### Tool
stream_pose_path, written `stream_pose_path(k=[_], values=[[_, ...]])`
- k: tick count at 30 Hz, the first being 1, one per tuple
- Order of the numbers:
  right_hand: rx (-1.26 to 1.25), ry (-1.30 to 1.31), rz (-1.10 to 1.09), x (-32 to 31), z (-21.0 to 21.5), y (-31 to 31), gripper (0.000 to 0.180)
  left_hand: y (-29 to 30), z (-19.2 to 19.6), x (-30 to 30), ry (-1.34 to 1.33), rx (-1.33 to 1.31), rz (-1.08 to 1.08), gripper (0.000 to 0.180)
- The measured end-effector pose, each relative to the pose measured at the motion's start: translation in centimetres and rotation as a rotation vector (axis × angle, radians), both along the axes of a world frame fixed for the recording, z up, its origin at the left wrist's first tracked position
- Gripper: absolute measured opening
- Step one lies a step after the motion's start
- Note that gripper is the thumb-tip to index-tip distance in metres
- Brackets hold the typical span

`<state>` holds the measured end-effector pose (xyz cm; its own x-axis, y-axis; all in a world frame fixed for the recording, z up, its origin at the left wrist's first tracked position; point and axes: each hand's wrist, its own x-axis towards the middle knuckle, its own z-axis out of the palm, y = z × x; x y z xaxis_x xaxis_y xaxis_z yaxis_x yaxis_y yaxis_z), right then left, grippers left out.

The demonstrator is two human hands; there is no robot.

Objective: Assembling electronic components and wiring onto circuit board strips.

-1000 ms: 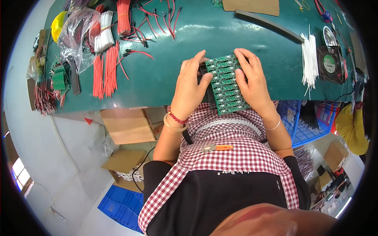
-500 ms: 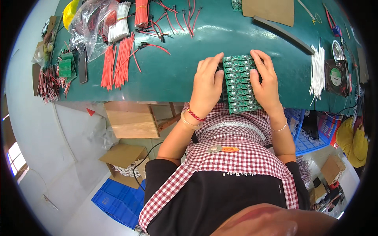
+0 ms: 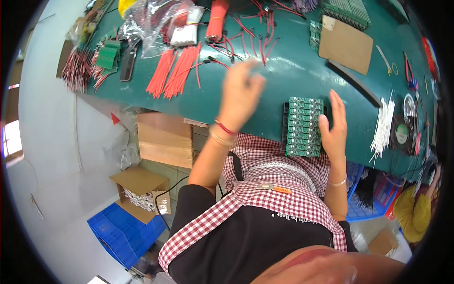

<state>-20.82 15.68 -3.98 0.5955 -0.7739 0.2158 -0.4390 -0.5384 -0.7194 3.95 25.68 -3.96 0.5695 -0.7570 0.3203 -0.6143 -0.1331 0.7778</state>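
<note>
Right hand (image 3: 334, 127) against green circuit-board panel (image 3: 303, 127)

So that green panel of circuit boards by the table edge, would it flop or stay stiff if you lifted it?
The circuit board panel lies flat with straight edges, so probably stiff. It looks thin, so likely light. The right hand rests against its side; the score lines between the strips suggest it could snap if bent.

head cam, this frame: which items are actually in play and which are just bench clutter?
In play:
- right hand resting against the green circuit board panel
- left hand, blurred, over the loose red wires

Lying about:
- cardboard sheet
- white wire bundle
- small fan
- plastic bags
</note>
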Motion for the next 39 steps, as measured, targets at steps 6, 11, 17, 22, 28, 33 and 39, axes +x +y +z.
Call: stream_pose_path(k=[6,11,17,22,28,33,39], values=[[0.002,-0.07,-0.093,-3.8,1.8,-1.0,0.046,5.0,3.3,23.8,-0.21,0.033,0.511,0.025],[0.035,-0.103,-0.092,-3.9,3.0,-1.2,0.043,1.9,-0.1,33.9,-0.87,0.211,0.116,0.029],[0.036,-0.149,-0.184,-3.0,4.5,-0.8,0.041,-5.4,3.1,30.8,-0.44,0.463,0.382,0.021],[0.079,-0.108,-0.115,-2.4,4.3,-0.7,0.04,-7.1,-1.5,39.5,-1.016,0.715,0.374,0.062],[0.035,-0.042,-0.157,-3.2,5.3,-0.4,0.038,-11.2,0.7,42.6,-0.871,0.702,0.451,0.044],[0.12,-0.128,-0.155,-3.9,4.7,0.3,0.035,-8.3,-0.4,45.9,-0.791,0.616,0.631,0.039],[0.052,-0.136,-0.186,-4.6,5.7,-0.3,0.03,-6.9,-0.7,41.4,-0.723,0.901,0.378,0.058]])
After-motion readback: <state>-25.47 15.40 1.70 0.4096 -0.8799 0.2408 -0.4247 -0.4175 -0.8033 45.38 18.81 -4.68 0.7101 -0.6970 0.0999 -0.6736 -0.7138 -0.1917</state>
